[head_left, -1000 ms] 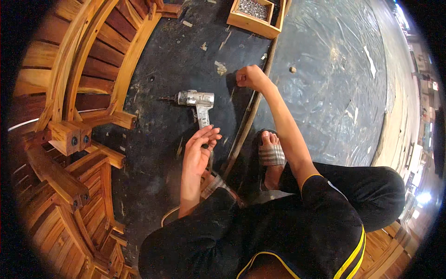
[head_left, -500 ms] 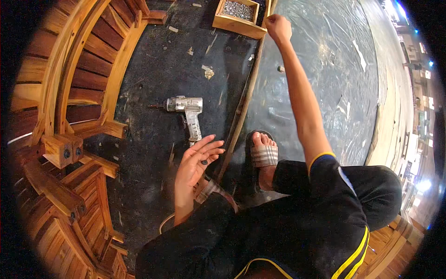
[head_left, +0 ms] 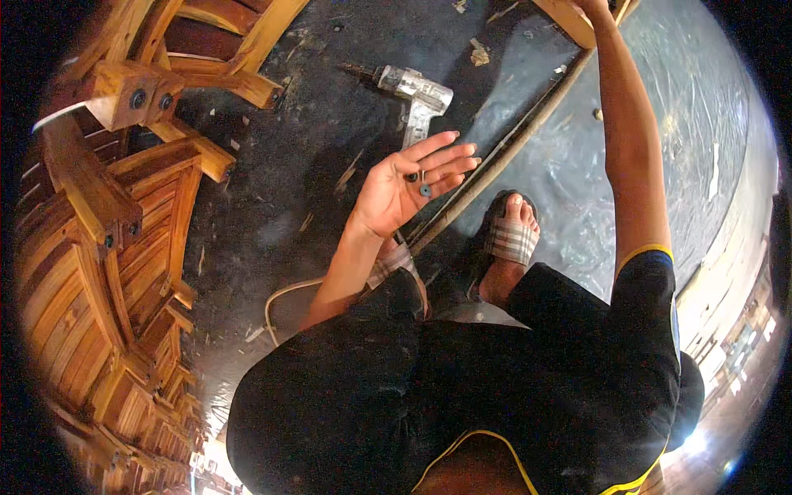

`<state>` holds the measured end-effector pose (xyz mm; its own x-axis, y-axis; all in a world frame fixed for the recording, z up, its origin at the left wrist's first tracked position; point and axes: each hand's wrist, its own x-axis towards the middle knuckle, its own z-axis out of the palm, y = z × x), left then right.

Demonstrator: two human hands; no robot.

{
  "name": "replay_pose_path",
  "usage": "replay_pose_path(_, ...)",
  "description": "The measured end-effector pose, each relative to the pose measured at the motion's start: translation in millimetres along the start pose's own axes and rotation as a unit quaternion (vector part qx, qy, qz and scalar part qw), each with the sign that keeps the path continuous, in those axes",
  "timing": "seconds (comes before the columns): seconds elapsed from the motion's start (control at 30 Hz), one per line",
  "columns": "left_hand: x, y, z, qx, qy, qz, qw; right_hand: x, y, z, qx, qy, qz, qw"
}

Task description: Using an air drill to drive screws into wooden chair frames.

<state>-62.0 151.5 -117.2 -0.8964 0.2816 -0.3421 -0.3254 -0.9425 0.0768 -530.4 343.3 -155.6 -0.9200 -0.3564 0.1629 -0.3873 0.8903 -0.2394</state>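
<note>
My left hand is palm up, its fingers loosely spread and slightly curled. A few small bolts with dark round heads or washers rest in it, against the fingers; their shanks are mostly hidden. Just beyond the fingertips, a silver pneumatic driver lies on the floor with its bit pointing left, its handle end hidden behind the hand. Far forward, my right hand is at the edge of a wooden box. The upper picture edge cuts it off, so its fingers and any contents cannot be made out.
Slatted wooden chairs line the left side, one with dark bolt heads in its corner block. A long strip crosses the dark floor covering beside my sandalled foot. An air hose curves by my left forearm. Scraps litter the floor.
The view has swung, so the driver and box sit farther up and right. My left hand has turned palm up and opened out, showing the bolts. My right hand remains by the box.
</note>
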Motion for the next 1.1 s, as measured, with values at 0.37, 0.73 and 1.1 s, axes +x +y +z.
replay_pose_path(0.37,-2.3,-21.4,-24.9,0.121,0.213,0.014,0.969,84.8,65.1,-4.8,0.110,-0.343,-0.081,0.929)
replay_pose_path(0.73,-12.3,-10.0,-29.0,0.212,0.136,0.073,0.965,13.2,27.5,13.4,-0.098,0.039,0.123,0.987)
replay_pose_path(1.1,-7.1,-2.7,-41.1,0.143,0.226,0.113,0.957,-189.3,-161.6,-56.0,0.540,-0.107,-0.021,0.835)
